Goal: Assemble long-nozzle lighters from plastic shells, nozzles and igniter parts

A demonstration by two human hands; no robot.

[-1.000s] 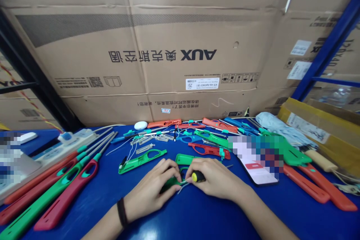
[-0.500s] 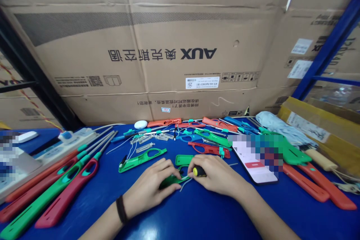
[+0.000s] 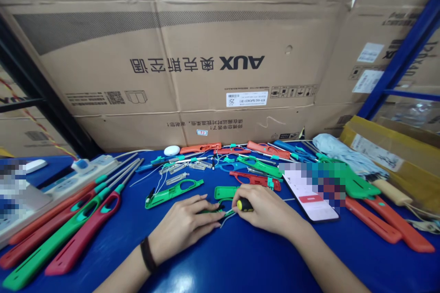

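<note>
The right hand [image 3: 264, 208] hid most of the screwdriver [image 3: 244, 204], the left hand [image 3: 182, 226] most of the green plastic casing [image 3: 211, 211]; pixelation blurred the phone [image 3: 311, 206].

left wrist: black wristband [image 3: 148, 254] — narrow, plain, worn snug against the skin
left hand [image 3: 182, 226]: bare, slim fingers, nails trimmed short
right hand [image 3: 264, 208]: bare — same slim build, short nails
forearms [image 3: 123, 274]: both bare, no sleeve in frame, running out past the lower edge

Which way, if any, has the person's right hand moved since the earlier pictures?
Yes, slightly forward, away from the person: the right hand now sits farther up the view, judged against the flat green plastic piece just beyond it.
</note>
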